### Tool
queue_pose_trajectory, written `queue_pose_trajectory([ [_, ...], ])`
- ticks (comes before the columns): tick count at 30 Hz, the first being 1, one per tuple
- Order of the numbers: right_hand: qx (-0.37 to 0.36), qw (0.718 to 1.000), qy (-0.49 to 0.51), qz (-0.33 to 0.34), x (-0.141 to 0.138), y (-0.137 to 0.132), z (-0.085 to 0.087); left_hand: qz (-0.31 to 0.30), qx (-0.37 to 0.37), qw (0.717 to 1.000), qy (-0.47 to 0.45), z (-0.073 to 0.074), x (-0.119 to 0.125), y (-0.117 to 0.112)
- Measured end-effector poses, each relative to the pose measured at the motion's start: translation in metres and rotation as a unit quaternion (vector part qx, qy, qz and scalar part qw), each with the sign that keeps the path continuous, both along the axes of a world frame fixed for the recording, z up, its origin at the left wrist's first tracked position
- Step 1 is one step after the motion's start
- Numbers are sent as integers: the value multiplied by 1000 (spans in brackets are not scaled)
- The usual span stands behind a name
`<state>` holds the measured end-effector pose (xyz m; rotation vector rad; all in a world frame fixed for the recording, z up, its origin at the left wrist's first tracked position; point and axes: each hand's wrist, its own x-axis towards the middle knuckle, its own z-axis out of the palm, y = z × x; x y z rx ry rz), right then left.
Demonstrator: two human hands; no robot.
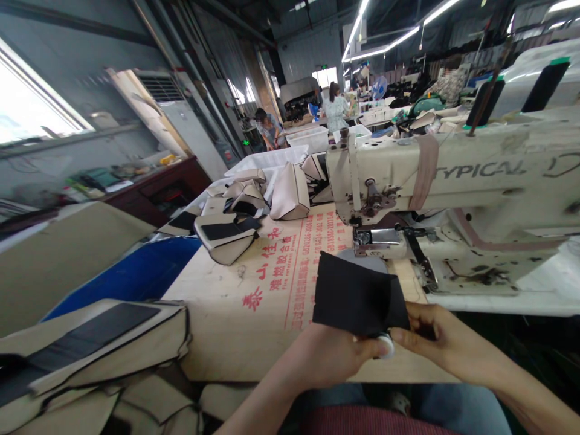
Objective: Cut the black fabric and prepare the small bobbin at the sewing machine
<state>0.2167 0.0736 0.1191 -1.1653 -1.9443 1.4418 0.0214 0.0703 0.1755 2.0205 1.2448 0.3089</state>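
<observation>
A black, flat, roughly four-sided piece of material (353, 293) is held up over the front of the wooden board, just before the sewing machine's arm. My left hand (333, 356) is closed at its lower edge, with most of the fingers hidden behind it. By the left thumb shows a small white rounded object (385, 345), whose kind I cannot make out. My right hand (437, 338) pinches the piece's lower right corner. Close behind the piece is the sewing machine (475, 175), its narrow lower arm (380, 241) partly covered by the material.
Beige-and-black sewn covers (231, 235) lie at the board's far end, beside white bins (272, 158). More covers (104, 338) are piled at lower left, near a blue sheet (131, 272). The plywood board (235, 326) bears red print. Two people work in the background.
</observation>
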Motion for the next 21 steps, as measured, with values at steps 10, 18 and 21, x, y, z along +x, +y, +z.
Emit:
queue_pose_trajectory([
  [10, 60, 995, -70, -23, 1, 3, 1, -23, 31, 999, 30, -1, 3, 3],
  [18, 81, 990, -98, -57, 3, 5, -4, -25, -25, 999, -6, -13, -3, 11],
  [21, 43, 997, -53, -45, 13, 8, -8, -17, -26, 999, -9, -13, -6, 14],
])
